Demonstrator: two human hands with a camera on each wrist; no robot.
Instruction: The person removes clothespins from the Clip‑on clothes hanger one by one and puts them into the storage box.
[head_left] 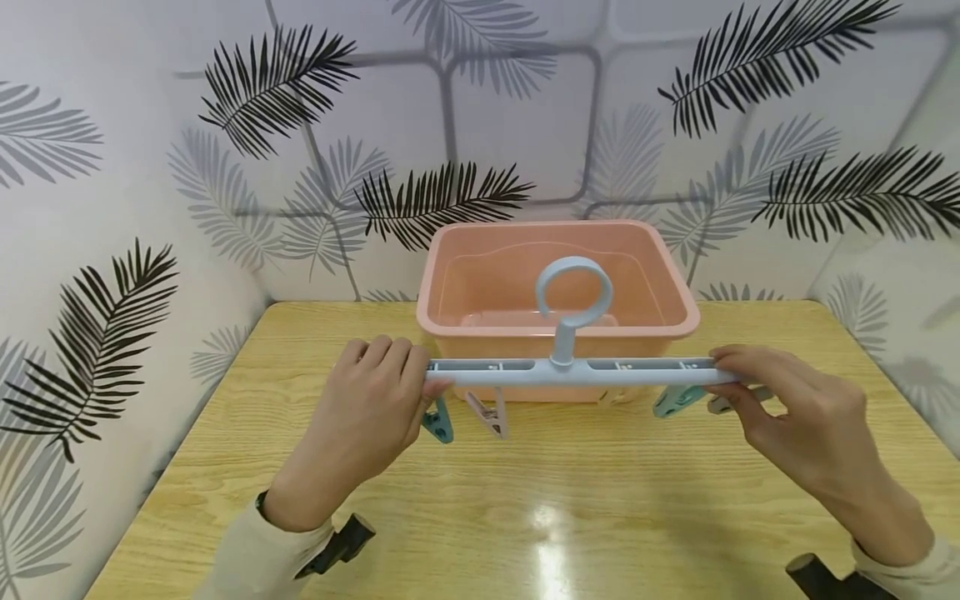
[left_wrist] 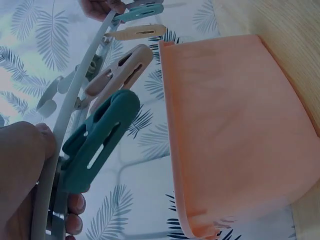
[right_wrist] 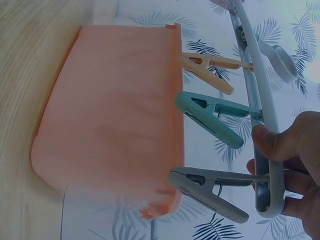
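A light blue clip hanger [head_left: 566,375] with a round open hook is held level above the table, in front of a pink plastic basin [head_left: 558,332]. My left hand [head_left: 367,400] grips the bar's left end. At the right end, my right hand [head_left: 810,408] pinches the bar between thumb and fingers. Several clips hang from the bar: a dark teal clip [left_wrist: 100,142] beside the left hand, a pinkish clip [left_wrist: 120,72], a beige clip [right_wrist: 210,72], a green clip [right_wrist: 212,117], and a grey clip [right_wrist: 212,192] near the right hand. Nothing hangs in the clips.
The basin stands on a light wood-grain table [head_left: 525,483], close to its back edge. Behind and to the sides rise walls [head_left: 510,125] with a leaf pattern. Black wrist-camera mounts [head_left: 337,546] stick out from the sleeves.
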